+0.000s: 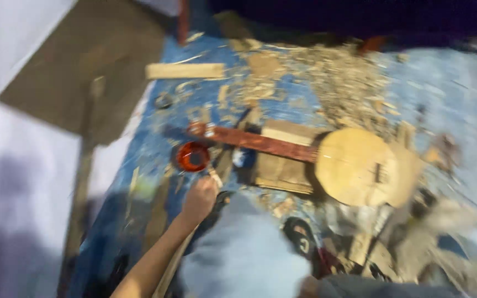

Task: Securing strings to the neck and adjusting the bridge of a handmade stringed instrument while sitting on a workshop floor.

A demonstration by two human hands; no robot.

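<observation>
- Image condition: the head view is motion-blurred; fine detail is not resolvable.
- Far left: a dark brown board (84, 60) lies flat over a pale floor (23, 165). A thin wooden stick (81, 187) runs near-to-far along the left edge of the work surface.
- Work surface: a blue sheet (139, 149) covers the ground, littered with chips.
- Far centre-left: a pale rectangular wood block (185, 70) lies on the blue sheet, well apart from the hand.
- Left hand (200, 197): the forearm enters from the near edge and extends toward the far side. The fingers are curled closed around a thin tool (215, 177), possibly a brush; the tool type cannot be confirmed. The tool tip sits just beside the small red pot.
- Small red pot (192, 156): round, glossy red-orange, open top, standing on the blue sheet just beyond the hand.
- Centre: an unfinished stringed instrument lies on its back. Its reddish-brown neck (255, 142) runs left to right, ending in a round pale wooden body (354, 165).
- Under the neck: a cardboard-coloured box (282, 160) supports the instrument.
- Far centre-right: a heap of wood shavings (332, 77) spreads over the sheet.
- Near centre: a knee in pale blue cloth (244, 254).
- Right hand: not in view.
</observation>
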